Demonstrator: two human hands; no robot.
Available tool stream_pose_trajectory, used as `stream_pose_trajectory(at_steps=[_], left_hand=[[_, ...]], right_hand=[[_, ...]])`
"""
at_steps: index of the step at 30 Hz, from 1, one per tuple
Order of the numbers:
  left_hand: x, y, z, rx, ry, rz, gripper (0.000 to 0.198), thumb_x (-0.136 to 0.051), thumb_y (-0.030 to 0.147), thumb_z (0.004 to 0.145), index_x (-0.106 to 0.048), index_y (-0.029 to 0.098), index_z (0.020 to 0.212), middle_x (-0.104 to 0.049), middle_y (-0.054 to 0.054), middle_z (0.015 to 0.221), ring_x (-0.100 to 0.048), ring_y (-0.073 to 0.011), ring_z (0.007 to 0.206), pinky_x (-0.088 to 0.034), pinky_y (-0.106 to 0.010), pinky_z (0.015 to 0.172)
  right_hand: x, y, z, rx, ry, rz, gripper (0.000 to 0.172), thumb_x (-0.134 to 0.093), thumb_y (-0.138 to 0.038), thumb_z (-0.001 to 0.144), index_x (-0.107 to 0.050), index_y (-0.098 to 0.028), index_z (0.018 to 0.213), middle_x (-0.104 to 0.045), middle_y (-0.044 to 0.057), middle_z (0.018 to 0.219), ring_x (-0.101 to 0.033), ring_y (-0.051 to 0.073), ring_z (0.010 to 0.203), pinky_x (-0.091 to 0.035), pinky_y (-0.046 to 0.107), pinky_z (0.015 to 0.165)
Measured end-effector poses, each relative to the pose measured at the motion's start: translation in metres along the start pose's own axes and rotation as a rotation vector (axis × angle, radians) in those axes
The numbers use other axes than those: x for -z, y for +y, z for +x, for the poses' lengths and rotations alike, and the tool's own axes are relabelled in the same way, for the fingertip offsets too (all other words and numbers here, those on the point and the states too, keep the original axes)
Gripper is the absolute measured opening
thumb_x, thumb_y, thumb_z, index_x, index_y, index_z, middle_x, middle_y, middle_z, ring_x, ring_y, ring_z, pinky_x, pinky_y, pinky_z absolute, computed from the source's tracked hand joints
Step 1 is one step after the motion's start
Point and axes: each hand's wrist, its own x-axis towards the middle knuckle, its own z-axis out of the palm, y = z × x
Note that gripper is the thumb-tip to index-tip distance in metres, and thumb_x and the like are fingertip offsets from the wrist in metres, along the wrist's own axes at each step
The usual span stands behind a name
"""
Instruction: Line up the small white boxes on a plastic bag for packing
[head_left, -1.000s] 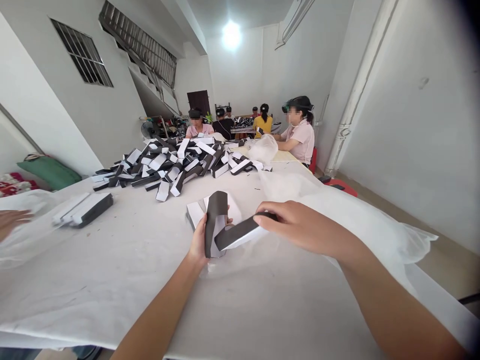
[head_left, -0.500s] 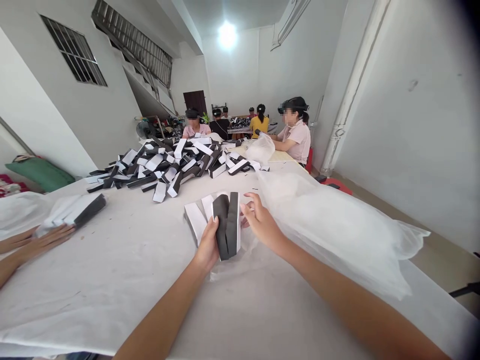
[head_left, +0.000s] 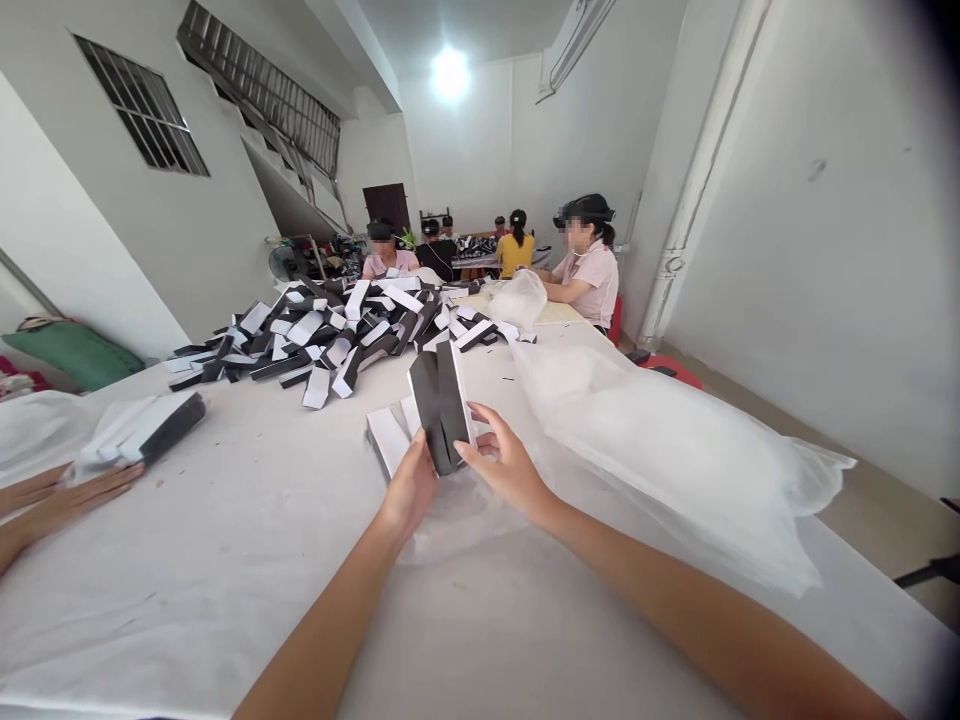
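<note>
Head view: left hand (head_left: 407,490) and right hand (head_left: 504,467) clamp their fingers on black-and-white strips (head_left: 441,408), held upright above the table (head_left: 225,600).

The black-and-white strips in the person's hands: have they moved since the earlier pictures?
Yes, upward: the black-and-white strips now reach level with the strip heap's front edge, formerly below it.

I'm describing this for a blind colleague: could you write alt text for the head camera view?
A person's left hand and right hand hold a bundle of black-and-white strips over a white-covered table. Beyond lies a large heap of similar strips, with a clear plastic bag to the right and a co-worker's hand at left.
</note>
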Motion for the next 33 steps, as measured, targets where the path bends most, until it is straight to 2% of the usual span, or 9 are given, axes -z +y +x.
stream_pose_trajectory(at_steps=[3, 7, 11, 19, 23, 27, 28, 30, 33], left_hand=[[0.002, -0.007, 0.002, 0.013, -0.07, 0.081, 0.062, -0.073, 0.038, 0.079, -0.05, 0.032, 0.137, -0.059, -0.006, 0.132, -0.058, -0.0288, 0.117, -0.048, -0.043, 0.096], [0.004, -0.011, 0.002, -0.048, -0.081, 0.105, 0.067, -0.072, 0.034, 0.082, -0.043, 0.033, 0.142, -0.06, -0.007, 0.131, -0.056, -0.0274, 0.121, -0.044, -0.045, 0.103], [0.006, -0.012, 0.004, -0.051, -0.033, 0.118, 0.075, -0.077, 0.034, 0.076, -0.043, 0.03, 0.142, -0.063, -0.008, 0.126, -0.056, -0.0292, 0.12, -0.044, -0.045, 0.103], [0.008, -0.015, 0.008, -0.025, -0.083, 0.146, 0.063, -0.076, 0.04, 0.076, -0.053, 0.031, 0.134, -0.057, -0.007, 0.135, -0.053, -0.0294, 0.124, -0.044, -0.043, 0.102], [0.011, -0.017, 0.013, 0.04, -0.081, 0.132, 0.058, -0.07, 0.05, 0.078, -0.056, 0.03, 0.13, -0.056, -0.007, 0.135, -0.057, -0.0294, 0.117, -0.045, -0.044, 0.098], [0.017, -0.019, 0.009, -0.015, 0.022, 0.411, 0.053, -0.069, 0.047, 0.079, -0.059, 0.028, 0.127, -0.055, -0.008, 0.134, -0.056, -0.0305, 0.115, -0.042, -0.044, 0.099], [0.018, -0.02, 0.006, -0.02, -0.007, 0.515, 0.051, -0.071, 0.044, 0.078, -0.061, 0.029, 0.126, -0.055, -0.008, 0.134, -0.053, -0.0316, 0.118, -0.039, -0.045, 0.102], [0.02, -0.023, -0.001, -0.003, -0.148, 0.678, 0.052, -0.078, 0.037, 0.072, -0.064, 0.03, 0.122, -0.055, -0.007, 0.135, -0.043, -0.0347, 0.129, -0.027, -0.047, 0.111], [0.022, -0.03, -0.008, 0.006, -0.347, 0.741, 0.059, -0.085, 0.028, 0.061, -0.068, 0.031, 0.117, -0.054, -0.006, 0.139, -0.026, -0.0352, 0.141, -0.008, -0.046, 0.117]], right_hand=[[0.004, 0.001, 0.005, 0.014, 0.059, 0.024, 0.055, -0.058, -0.044, 0.087, -0.044, -0.031, 0.139, -0.047, 0.006, 0.139, -0.06, 0.019, 0.101, -0.052, 0.035, 0.09], [0.006, 0.001, 0.006, 0.081, 0.064, -0.03, 0.051, -0.055, -0.04, 0.089, -0.047, -0.034, 0.138, -0.049, 0.003, 0.137, -0.058, 0.018, 0.107, -0.05, 0.035, 0.094], [0.006, 0.001, 0.005, 0.08, 0.005, -0.1, 0.052, -0.055, -0.039, 0.089, -0.046, -0.035, 0.14, -0.049, 0.004, 0.133, -0.06, 0.017, 0.098, -0.051, 0.035, 0.093], [0.004, 0.006, 0.0, 0.037, -0.083, -0.119, 0.06, -0.054, -0.044, 0.089, -0.036, -0.038, 0.145, -0.048, 0.005, 0.129, -0.05, 0.02, 0.118, -0.049, 0.036, 0.095], [0.005, 0.008, 0.004, 0.028, -0.034, -0.108, 0.057, -0.055, -0.038, 0.087, -0.041, -0.035, 0.143, -0.051, 0.005, 0.127, -0.055, 0.019, 0.108, -0.05, 0.033, 0.092], [0.015, -0.004, 0.012, 0.003, 0.074, -0.121, 0.059, -0.058, -0.035, 0.082, -0.046, -0.029, 0.14, -0.05, 0.007, 0.13, -0.058, 0.016, 0.093, -0.054, 0.03, 0.084], [0.019, -0.009, 0.013, 0.003, 0.107, -0.125, 0.059, -0.058, -0.035, 0.082, -0.046, -0.028, 0.139, -0.05, 0.008, 0.131, -0.057, 0.016, 0.092, -0.054, 0.03, 0.083], [0.029, -0.021, 0.013, 0.018, 0.148, -0.126, 0.059, -0.059, -0.035, 0.082, -0.046, -0.028, 0.139, -0.048, 0.008, 0.132, -0.057, 0.017, 0.094, -0.055, 0.03, 0.082], [0.046, -0.037, 0.004, 0.038, 0.182, -0.063, 0.067, -0.059, -0.038, 0.083, -0.034, -0.035, 0.145, -0.044, 0.007, 0.136, -0.057, 0.018, 0.098, -0.058, 0.032, 0.077]])
